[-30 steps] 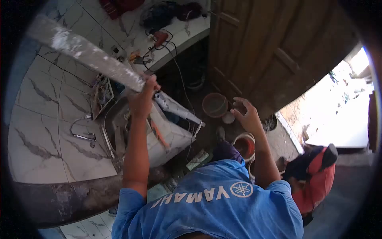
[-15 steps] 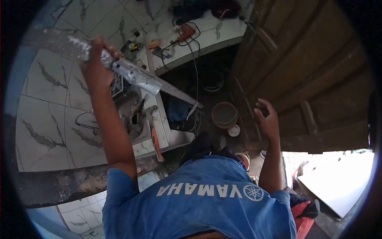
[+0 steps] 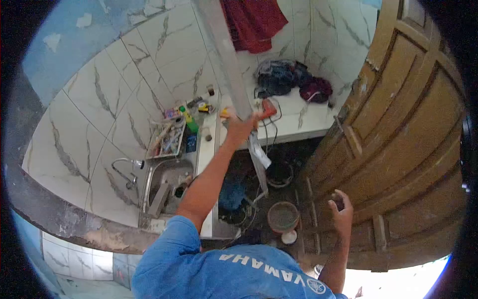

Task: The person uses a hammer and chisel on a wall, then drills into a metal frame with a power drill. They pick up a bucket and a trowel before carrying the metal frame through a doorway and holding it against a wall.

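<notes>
A long, pale grey metal bar (image 3: 229, 65) runs from the top edge down towards the floor, slightly tilted. My left hand (image 3: 241, 130) is closed around its lower part, above a shiny silver section (image 3: 259, 153). My right hand (image 3: 342, 212) is held up on the right, beside the brown door, with thumb and fingers curved and apart. The gap between them looks dark, and I make out no clear object there. Near the left hand, a red power tool (image 3: 268, 108) with a cable lies on the white counter.
The sink (image 3: 155, 174), faucet (image 3: 130, 164) and dish rack (image 3: 169, 137) are on the left. A large brown door (image 3: 398, 149) fills the right. A round bucket (image 3: 283, 217) stands on the floor. Dark bags (image 3: 277, 78) lie on the counter, below a red cloth (image 3: 254, 25).
The view has tilted up and shifted. My left hand and the bar now appear farther right, and the bar is more upright. My right hand appears lower, its fingers still apart.
</notes>
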Demonstrator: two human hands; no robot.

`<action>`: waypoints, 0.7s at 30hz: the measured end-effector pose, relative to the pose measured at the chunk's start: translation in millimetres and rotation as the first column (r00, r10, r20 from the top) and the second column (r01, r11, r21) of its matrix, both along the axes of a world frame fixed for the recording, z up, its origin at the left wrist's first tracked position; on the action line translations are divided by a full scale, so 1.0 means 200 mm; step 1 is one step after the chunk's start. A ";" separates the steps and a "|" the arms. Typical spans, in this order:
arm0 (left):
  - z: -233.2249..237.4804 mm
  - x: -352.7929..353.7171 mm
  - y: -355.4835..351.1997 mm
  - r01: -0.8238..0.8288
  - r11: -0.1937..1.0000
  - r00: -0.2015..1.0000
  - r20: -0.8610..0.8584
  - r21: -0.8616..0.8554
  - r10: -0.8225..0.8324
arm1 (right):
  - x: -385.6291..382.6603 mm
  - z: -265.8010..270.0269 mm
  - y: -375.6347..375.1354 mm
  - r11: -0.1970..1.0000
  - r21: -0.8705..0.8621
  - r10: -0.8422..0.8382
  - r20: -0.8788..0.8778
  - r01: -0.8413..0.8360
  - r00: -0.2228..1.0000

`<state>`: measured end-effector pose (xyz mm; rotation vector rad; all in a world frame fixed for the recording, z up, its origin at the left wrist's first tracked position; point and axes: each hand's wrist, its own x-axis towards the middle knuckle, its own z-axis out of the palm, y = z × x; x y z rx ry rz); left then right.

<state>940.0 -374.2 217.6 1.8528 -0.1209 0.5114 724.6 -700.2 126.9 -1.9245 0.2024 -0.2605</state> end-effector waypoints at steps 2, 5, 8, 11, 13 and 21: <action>-0.01 -0.02 -0.05 0.156 0.986 0.983 -0.089 -0.058 -0.161 | 0.10 0.18 0.11 0.997 -0.060 0.048 0.075 -0.043 0.996; -0.26 0.11 -0.04 0.254 0.967 0.958 -0.140 -0.005 -0.252 | 0.31 0.37 0.26 0.976 -0.085 0.211 0.152 -0.200 0.966; -0.60 0.25 -0.06 0.236 0.963 0.957 -0.141 -0.127 -0.253 | 0.57 0.49 0.46 0.947 0.010 0.311 0.227 -0.322 0.923; -0.75 0.28 -0.07 0.261 0.950 0.918 -0.261 -0.168 -0.299 | 0.90 0.52 0.67 0.937 -0.136 0.349 0.278 -0.323 0.895; -0.99 0.35 -0.07 0.317 0.898 0.901 -0.197 -0.305 -0.386 | 1.09 0.53 0.82 0.933 -0.145 0.360 0.336 -0.330 0.870; -1.28 0.52 0.03 0.307 0.950 0.896 -0.318 -0.061 -0.311 | 1.59 0.13 1.11 0.894 -0.317 0.382 0.171 -0.316 0.908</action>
